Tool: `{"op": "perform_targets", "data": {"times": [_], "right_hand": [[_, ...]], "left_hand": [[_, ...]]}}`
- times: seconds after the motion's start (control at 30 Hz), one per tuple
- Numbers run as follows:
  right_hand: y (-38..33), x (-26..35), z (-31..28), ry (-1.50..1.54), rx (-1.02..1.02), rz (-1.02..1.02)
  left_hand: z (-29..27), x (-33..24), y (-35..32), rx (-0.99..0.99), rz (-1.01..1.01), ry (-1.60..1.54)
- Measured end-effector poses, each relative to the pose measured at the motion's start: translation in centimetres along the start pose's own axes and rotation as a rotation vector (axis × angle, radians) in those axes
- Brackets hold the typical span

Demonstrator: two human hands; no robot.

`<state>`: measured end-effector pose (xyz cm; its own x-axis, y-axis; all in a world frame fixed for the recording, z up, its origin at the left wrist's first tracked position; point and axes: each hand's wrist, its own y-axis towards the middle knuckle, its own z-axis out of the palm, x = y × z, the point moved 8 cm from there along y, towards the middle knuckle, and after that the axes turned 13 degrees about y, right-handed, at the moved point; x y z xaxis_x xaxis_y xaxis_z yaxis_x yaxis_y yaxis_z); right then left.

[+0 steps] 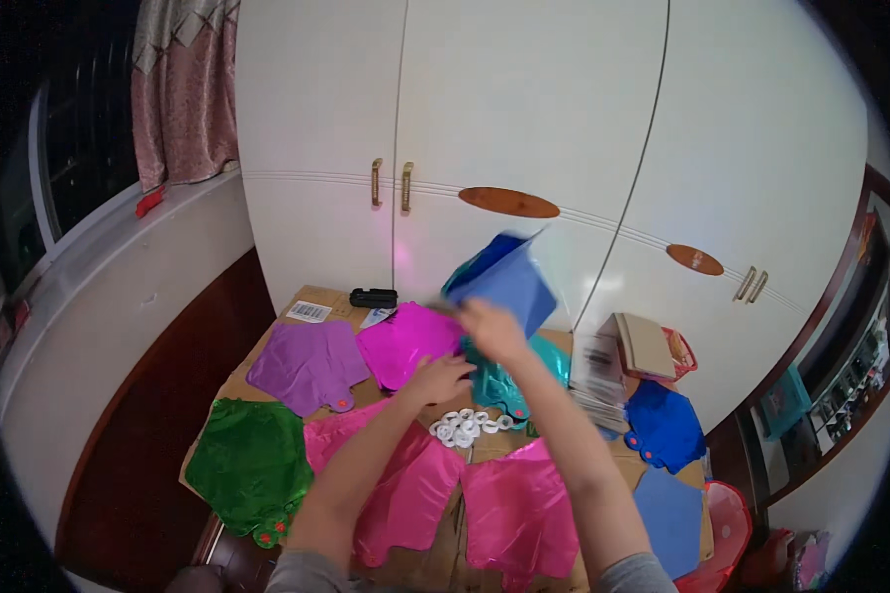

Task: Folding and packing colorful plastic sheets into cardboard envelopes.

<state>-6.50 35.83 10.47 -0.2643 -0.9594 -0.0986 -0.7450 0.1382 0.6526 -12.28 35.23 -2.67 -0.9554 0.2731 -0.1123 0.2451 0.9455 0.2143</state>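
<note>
Slanting beyond both hands (441, 380), a blue sheet (514, 287) touches the right (494, 331).

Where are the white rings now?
Head view, lower centre: the white rings lie below and right of the left hand, just above the shiny pink pieces.

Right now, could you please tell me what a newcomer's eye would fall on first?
Probably the glossy hot-pink pieces at the near edge. Next, perhaps, the blurred blue sheet raised in the right hand against the white cabinet, then the white rings clustered mid-table between the forearms.
</note>
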Motion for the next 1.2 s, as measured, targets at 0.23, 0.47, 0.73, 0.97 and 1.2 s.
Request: {"op": "perform_targets", "data": {"times": [0.23,0.47,0.73,0.97,1.2], "right_hand": [[-2.8,5.1,13.8,0.286,0.385,0.113],[-2.0,7.2,14.6,0.344,0.416,0.182],[-2.4,4.3,15.0,0.528,0.24,0.452],[-3.8,1.5,15.9,0.697,0.154,0.727],[-4.8,-0.6,17.4,0.976,0.089,0.882]], "left_hand": [[-1.9,12.2,-8.7,0.371,-0.32,0.248],[-2.1,11.8,-10.6,0.315,-0.257,0.19],[-3.5,11.9,-10.4,0.056,-0.258,0.098],[-3.1,12.2,-9.9,-0.1,-0.226,0.001],[-0.4,12.2,-7.8,0.057,-0.148,-0.061]]}}
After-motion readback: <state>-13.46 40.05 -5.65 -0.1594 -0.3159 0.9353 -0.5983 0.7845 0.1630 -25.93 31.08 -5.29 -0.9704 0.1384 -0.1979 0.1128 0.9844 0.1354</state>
